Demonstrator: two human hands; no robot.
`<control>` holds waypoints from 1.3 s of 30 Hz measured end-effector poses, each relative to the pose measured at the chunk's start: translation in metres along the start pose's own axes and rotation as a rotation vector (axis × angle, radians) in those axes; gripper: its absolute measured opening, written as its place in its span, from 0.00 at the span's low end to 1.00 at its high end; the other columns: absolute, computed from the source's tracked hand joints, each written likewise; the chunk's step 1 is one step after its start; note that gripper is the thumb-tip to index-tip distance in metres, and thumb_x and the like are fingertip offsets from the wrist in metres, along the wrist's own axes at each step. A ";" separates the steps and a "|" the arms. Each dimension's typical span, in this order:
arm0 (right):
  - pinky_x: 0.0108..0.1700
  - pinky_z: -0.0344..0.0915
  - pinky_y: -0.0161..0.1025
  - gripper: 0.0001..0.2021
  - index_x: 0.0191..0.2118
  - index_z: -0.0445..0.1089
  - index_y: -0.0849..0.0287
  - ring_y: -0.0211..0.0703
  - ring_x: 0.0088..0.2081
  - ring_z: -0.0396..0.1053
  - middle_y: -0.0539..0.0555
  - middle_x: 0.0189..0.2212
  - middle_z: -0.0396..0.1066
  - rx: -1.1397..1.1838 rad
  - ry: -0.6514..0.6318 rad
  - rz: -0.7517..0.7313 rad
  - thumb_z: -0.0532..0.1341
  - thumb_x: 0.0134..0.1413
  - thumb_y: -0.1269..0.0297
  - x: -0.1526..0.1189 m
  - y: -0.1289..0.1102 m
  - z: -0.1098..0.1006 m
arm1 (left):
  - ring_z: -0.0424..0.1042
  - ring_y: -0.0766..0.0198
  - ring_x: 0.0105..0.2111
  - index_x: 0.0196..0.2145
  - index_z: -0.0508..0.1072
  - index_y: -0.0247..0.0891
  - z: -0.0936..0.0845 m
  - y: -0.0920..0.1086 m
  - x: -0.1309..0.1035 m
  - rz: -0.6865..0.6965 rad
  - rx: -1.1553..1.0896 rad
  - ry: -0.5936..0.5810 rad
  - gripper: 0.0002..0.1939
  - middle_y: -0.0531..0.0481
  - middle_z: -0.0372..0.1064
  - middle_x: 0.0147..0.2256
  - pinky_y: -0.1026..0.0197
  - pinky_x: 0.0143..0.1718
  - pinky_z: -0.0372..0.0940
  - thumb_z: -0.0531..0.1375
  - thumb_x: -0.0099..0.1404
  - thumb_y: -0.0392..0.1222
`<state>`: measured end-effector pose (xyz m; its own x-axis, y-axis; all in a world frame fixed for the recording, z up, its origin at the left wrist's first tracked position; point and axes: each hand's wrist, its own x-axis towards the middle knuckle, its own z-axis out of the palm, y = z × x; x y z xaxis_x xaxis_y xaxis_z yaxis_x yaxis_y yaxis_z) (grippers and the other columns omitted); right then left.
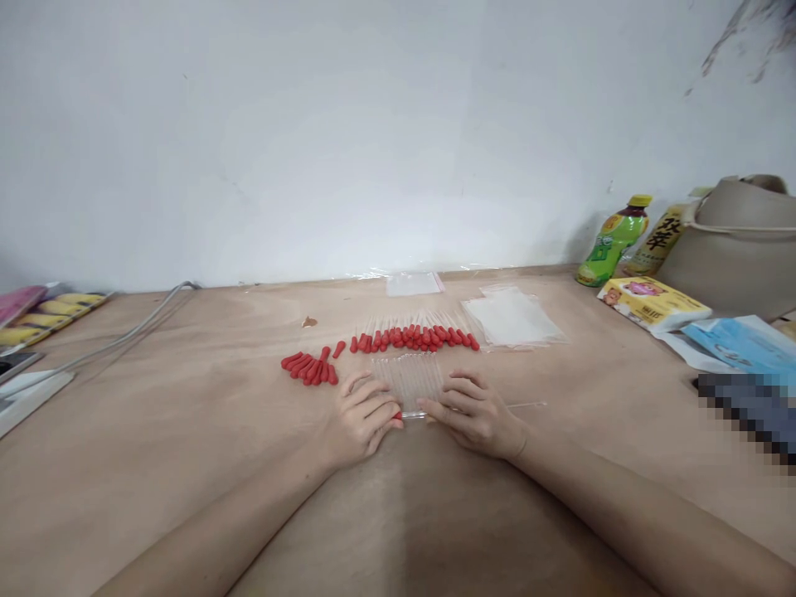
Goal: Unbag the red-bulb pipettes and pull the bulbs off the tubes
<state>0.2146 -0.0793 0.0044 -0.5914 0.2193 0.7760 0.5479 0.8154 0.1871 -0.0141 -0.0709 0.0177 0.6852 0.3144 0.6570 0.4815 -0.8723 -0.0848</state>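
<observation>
A clear thin tube with a red rubber bulb, a dropper [413, 414], lies level between my hands. My left hand [368, 414] is closed around its red bulb end, with a bit of red showing at the fingertips. My right hand [476, 412] pinches the clear tube from the other side. Just beyond my fingers lies a row of bare clear tubes [407, 380]. Behind that, a line of finished-looking droppers [414, 336] has its red bulbs toward me. Loose red rubber bulbs [311, 366] are heaped to the left.
Clear plastic bags [513, 317] lie right of the droppers, and another bag [413, 284] sits by the wall. At right stand a green bottle [614, 242], a yellow tissue pack [652, 303] and a beige bag [734, 240]. A grey cable [133, 333] crosses the left side.
</observation>
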 end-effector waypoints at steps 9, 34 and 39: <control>0.45 0.56 0.39 0.12 0.45 0.67 0.56 0.36 0.32 0.60 0.47 0.23 0.66 -0.023 -0.006 -0.020 0.59 0.53 0.66 -0.002 -0.001 -0.002 | 0.68 0.62 0.35 0.31 0.69 0.38 -0.004 -0.001 -0.002 0.010 0.000 0.017 0.06 0.53 0.73 0.30 0.53 0.43 0.55 0.53 0.62 0.38; 0.43 0.49 0.41 0.08 0.30 0.69 0.59 0.42 0.35 0.63 0.53 0.26 0.72 -0.217 -0.163 0.619 0.53 0.53 0.68 -0.001 0.006 0.007 | 0.68 0.63 0.27 0.38 0.67 0.39 -0.100 -0.115 -0.019 -1.086 -0.024 -0.298 0.22 0.49 0.70 0.33 0.62 0.26 0.63 0.58 0.50 0.57; 0.47 0.48 0.43 0.07 0.32 0.70 0.58 0.43 0.36 0.64 0.52 0.26 0.71 -0.216 -0.186 0.614 0.54 0.53 0.68 -0.003 0.006 0.010 | 0.70 0.61 0.28 0.32 0.68 0.40 -0.089 -0.119 -0.024 -1.112 -0.002 -0.363 0.19 0.49 0.72 0.33 0.62 0.28 0.62 0.56 0.50 0.58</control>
<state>0.2136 -0.0695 -0.0028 -0.2164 0.7129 0.6670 0.9115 0.3924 -0.1236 -0.1367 -0.0075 0.0784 0.0028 0.9932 0.1162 0.9137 -0.0498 0.4033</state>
